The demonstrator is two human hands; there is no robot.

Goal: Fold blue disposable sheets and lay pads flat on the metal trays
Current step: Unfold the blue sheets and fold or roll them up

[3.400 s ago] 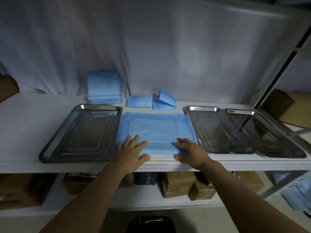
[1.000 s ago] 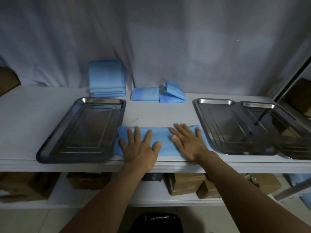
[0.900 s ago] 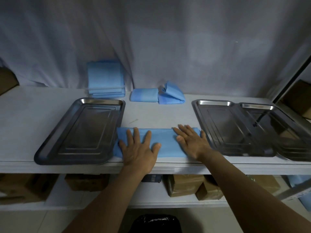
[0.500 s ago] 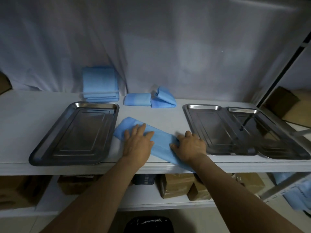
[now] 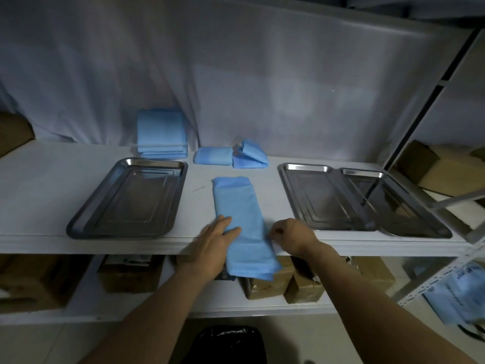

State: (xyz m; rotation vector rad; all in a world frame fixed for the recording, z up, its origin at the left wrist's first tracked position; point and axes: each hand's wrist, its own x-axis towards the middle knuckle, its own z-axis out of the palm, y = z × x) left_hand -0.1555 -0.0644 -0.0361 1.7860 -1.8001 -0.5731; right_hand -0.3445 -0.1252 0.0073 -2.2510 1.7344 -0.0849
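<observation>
The long blue sheet (image 5: 240,214) points away across the shelf (image 5: 39,185); left hand (image 5: 212,245) lies flat on it, right hand (image 5: 288,233) pinches its edge.

Blue sheet (image 5: 242,222) overhangs shelf (image 5: 52,185); left hand (image 5: 214,244) flat on it, right hand (image 5: 291,236) pinches edge.

head cam | faces forward-down | close over shelf (image 5: 39,185) | single view

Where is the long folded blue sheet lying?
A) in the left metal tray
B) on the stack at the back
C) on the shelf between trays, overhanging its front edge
C: the folded blue sheet lies on the shelf between the left tray and middle tray, its end overhanging.
</observation>
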